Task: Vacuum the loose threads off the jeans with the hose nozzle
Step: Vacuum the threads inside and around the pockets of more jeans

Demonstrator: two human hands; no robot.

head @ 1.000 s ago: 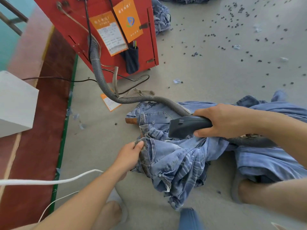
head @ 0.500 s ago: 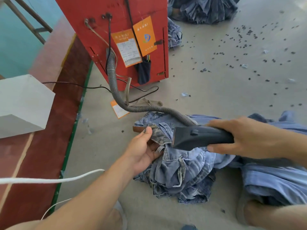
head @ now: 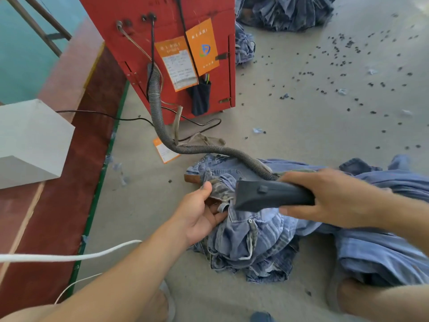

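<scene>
Light blue jeans (head: 253, 238) lie crumpled on the grey floor in front of me. My left hand (head: 202, 212) grips their waistband near a belt loop, thumb on top. My right hand (head: 334, 196) is closed around the dark grey hose nozzle (head: 262, 195), whose flat mouth points left at the waistband, just beside my left fingers. A ribbed grey hose (head: 162, 126) curves from the nozzle up to the red vacuum cabinet (head: 167, 26). More of the jeans' fabric (head: 383, 249) spreads to the right under my forearm.
Dark thread clumps (head: 343, 63) litter the floor at the upper right. Another denim pile (head: 285, 12) lies behind the cabinet. A white block (head: 30, 140) sits on a red platform (head: 53, 198) at the left. A white cord (head: 69, 256) crosses my left arm.
My left hand moved up from the jeans' lower edge to the waistband and turned palm up. The nozzle shifted slightly toward the waistband. The view tilted, showing more of the cabinet.
</scene>
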